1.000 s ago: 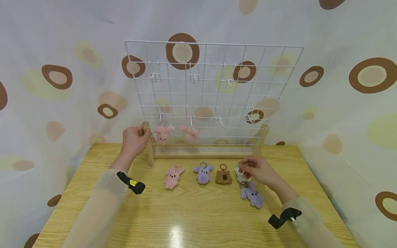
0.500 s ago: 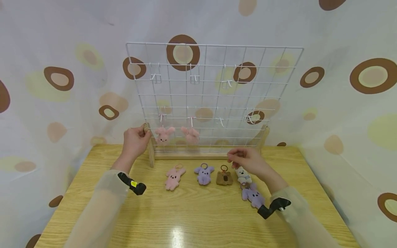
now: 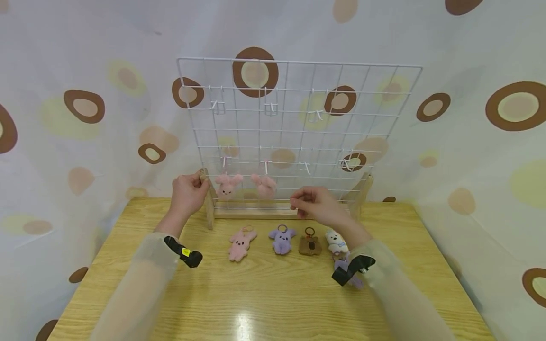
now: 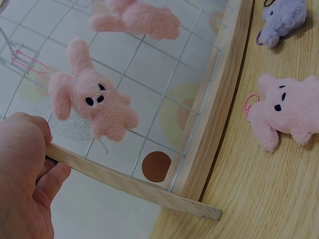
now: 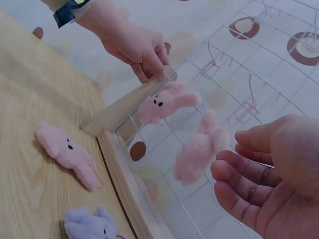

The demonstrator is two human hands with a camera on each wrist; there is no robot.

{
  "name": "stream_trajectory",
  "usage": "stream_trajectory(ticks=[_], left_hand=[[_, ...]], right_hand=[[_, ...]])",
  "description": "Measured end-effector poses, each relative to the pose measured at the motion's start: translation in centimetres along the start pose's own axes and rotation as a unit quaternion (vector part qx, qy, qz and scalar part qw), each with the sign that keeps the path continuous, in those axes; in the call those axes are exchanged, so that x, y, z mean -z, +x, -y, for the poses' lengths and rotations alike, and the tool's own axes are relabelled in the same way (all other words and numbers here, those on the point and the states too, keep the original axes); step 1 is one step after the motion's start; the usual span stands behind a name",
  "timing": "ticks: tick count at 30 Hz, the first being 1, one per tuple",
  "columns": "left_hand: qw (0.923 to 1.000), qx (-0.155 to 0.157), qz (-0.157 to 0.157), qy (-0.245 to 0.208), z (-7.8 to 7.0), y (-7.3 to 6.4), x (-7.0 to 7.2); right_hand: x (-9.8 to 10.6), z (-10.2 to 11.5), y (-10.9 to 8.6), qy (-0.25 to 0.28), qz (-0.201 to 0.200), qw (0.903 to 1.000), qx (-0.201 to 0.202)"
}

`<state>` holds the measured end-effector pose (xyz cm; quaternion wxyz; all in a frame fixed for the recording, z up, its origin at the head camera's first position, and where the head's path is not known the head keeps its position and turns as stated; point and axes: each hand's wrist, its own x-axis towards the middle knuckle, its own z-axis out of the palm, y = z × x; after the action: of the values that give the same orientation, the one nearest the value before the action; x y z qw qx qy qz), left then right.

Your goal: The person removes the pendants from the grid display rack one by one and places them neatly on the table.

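My left hand (image 3: 187, 194) pinches the top of the wooden side post (image 4: 129, 186) at the left of a white wire grid rack (image 3: 298, 62). My right hand (image 3: 320, 203) hovers before the lower grid, fingers loosely bent with nothing between them. In the right wrist view its fingertips are close to a pink plush keychain (image 5: 195, 152) that hangs from a hook, back turned outward. Another pink bunny keychain (image 4: 102, 102) hangs beside it, nearer the left post, face outward.
On the wooden table (image 3: 273, 298) before the rack lie a pink plush (image 3: 241, 245), a lavender plush (image 3: 282, 241), a brown plush (image 3: 310, 245) and a white plush (image 3: 337, 242). Another lavender plush (image 3: 354, 280) is partly hidden by my right wrist camera. Bare hooks (image 3: 315, 115) sit higher up.
My right hand has moved left and up, from above the white plush toward the second hanging pink keychain. The left hand has kept its grip on the post.
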<state>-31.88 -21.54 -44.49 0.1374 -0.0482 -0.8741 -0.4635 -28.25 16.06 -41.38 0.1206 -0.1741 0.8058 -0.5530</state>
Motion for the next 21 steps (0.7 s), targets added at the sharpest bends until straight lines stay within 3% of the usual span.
stream_trajectory(ticks=[12, 21], left_hand=[[0.9999, -0.014, -0.007, -0.001, 0.0, 0.1, 0.1], [0.9999, -0.009, -0.001, -0.014, 0.0, 0.0, 0.2]], right_hand=[[-3.1, 3.0, 3.9, -0.065, -0.012, 0.9952, 0.073], [-3.9, 3.4, 6.1, -0.047, -0.054, 0.9958, 0.058]])
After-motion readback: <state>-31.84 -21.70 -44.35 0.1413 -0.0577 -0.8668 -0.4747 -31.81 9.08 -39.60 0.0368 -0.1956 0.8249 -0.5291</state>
